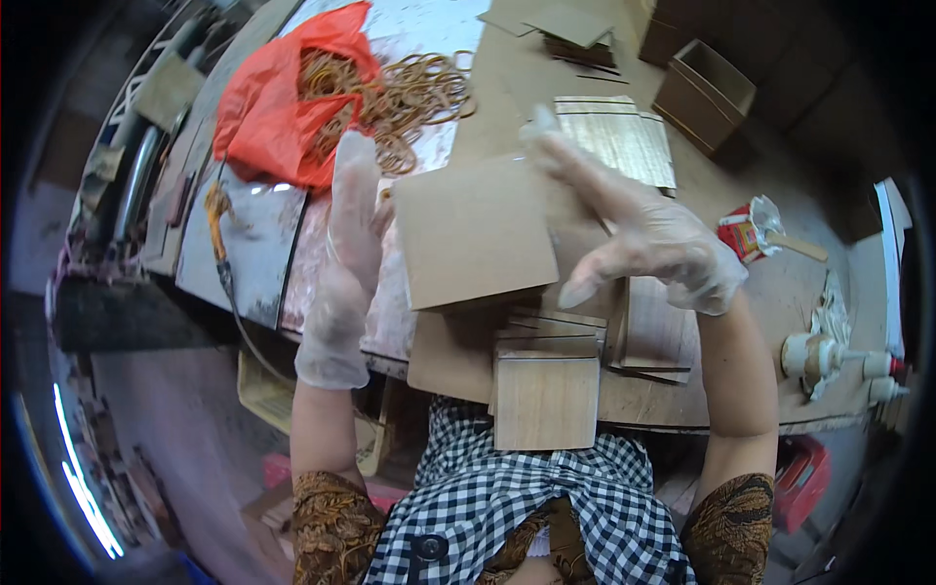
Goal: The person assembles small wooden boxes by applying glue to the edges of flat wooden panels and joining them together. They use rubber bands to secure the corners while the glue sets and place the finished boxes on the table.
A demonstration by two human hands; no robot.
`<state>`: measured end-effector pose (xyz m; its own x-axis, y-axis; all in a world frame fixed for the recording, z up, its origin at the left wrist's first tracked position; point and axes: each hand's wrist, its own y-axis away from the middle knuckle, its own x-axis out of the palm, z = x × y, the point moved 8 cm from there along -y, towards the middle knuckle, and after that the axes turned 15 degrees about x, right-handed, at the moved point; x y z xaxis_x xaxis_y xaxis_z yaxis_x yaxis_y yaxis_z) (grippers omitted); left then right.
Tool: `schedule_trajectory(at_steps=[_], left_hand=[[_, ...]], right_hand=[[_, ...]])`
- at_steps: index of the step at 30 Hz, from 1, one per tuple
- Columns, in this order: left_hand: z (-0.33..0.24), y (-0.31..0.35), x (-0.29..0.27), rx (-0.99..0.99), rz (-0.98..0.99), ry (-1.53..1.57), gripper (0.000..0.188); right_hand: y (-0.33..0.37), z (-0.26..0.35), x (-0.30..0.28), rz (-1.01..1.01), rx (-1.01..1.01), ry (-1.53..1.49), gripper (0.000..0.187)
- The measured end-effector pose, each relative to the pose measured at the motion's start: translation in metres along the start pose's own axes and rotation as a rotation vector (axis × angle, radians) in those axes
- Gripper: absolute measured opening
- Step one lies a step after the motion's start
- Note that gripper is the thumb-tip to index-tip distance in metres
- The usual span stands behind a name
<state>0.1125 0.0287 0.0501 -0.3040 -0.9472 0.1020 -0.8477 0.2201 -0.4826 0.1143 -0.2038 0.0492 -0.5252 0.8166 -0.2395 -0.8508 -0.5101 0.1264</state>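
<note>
A square tan board [475, 234] lies slightly turned on top of a dark-edged piece, between my two hands. My left hand [349, 253], in a thin translucent glove, is upright beside the board's left edge with fingers stretched out; whether it touches the edge I cannot tell. Gloved too, my right hand [648, 229] hovers at the board's right with thumb and fingers spread wide, holding nothing. Nearest my body sits a stack of light wood panels [547, 402] at the table edge. More wood panels [658, 327] lie below my right hand.
A red plastic bag [263, 107] spills rubber bands [424, 93] at far left. Beyond my right hand are pale panels [614, 136] and an open wooden box [704, 93]. On the right stand a red container [749, 232] with a flat stick and white bottles [814, 356].
</note>
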Motion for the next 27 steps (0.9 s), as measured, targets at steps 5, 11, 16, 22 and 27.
schedule_trajectory(at_steps=[5,11,16,22,27], left_hand=[[0.030,0.004,-0.019,-0.042,-0.129,-0.094,0.099],[0.034,0.032,0.009,-0.054,0.006,0.309,0.086],[0.035,0.033,0.006,-0.055,0.022,0.203,0.088],[0.033,0.032,0.007,-0.083,-0.002,0.208,0.094],[0.038,0.031,0.003,0.023,-0.048,0.276,0.099]], right_hand=[[-0.010,0.021,0.005,-0.079,-0.077,0.145,0.103],[-0.016,0.021,0.021,-0.066,0.015,0.211,0.101],[-0.016,0.027,0.024,-0.054,0.083,0.345,0.101],[-0.019,0.025,0.025,-0.053,0.060,0.415,0.101],[-0.019,0.024,0.027,-0.033,0.045,0.366,0.101]])
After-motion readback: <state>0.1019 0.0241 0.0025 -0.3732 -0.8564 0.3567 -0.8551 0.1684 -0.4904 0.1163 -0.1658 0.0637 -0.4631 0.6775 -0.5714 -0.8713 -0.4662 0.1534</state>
